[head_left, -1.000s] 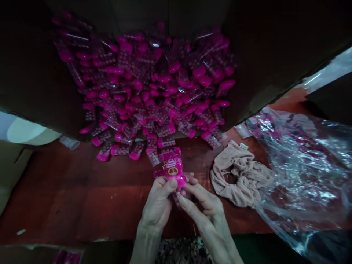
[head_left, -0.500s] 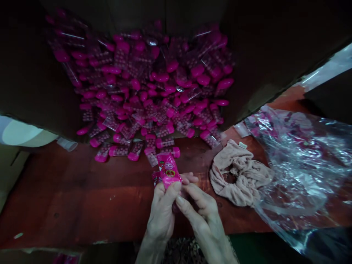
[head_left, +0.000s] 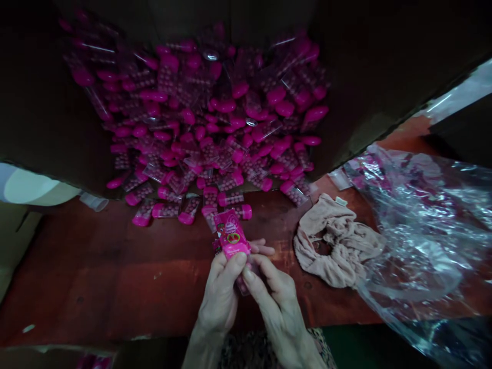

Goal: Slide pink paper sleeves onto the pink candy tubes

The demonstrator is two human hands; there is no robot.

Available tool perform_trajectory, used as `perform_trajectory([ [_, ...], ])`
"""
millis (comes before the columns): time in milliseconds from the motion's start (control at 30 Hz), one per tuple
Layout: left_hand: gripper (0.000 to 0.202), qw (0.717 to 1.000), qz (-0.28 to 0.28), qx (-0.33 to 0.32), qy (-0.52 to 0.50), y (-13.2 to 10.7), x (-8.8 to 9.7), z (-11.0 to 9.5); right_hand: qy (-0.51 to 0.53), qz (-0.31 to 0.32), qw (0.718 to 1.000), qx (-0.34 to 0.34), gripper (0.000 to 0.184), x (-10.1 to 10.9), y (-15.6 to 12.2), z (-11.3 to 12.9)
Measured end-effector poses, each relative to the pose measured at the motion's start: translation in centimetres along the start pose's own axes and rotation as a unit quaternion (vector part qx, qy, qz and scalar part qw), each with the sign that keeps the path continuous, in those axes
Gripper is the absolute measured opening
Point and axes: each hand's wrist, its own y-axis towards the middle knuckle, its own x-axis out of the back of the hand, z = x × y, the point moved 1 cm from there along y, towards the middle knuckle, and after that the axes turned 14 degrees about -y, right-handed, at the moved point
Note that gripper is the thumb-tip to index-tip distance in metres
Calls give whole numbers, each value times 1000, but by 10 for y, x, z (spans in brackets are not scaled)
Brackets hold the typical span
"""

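Both my hands sit at the bottom middle of the view, close together, with a pink printed card pinched upright between them. My left hand presses its thumb on the card's lower edge. My right hand holds the card from the other side, and its fingertips meet my left thumb. A clear strip of pink beads shows partly below the card, half hidden by my fingers. Just above the card lies the near edge of a large heap of clear pink-capped bead packs.
The heap lies on a red-brown wooden table between dark cardboard walls. To the right are a crumpled beige stocking-like cloth and a clear plastic bag holding pink items. A small clear cup lies at the left.
My hands have shifted slightly left, and the pink card has moved left with them, tilting further to the left. The heap has not visibly changed.
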Motion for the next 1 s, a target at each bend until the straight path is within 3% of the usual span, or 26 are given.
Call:
perform_trajectory([
  [100,23,999,-7,18,-33,2,3,-4,40,39,998,-7,22,-1,4,-1],
  [200,23,997,-56,11,-60,5,1,-4,10,66,998,-5,23,-5,5,-4],
  [333,13,996,-72,-2,-45,5,-4,1,-32,45,998,13,25,-9,2,-8],
  [567,19,997,-69,14,-39,2,5,3,21,65,998,-10,24,-8,2,-8],
  [767,54,987,-147,16,-60,8,6,1,-43,42,998,-14,35,-8,-3,-9],
  [1000,44,986,-158,-47,11,3,8,9,-29,34,998,-48,33,-11,-8,-10],
])
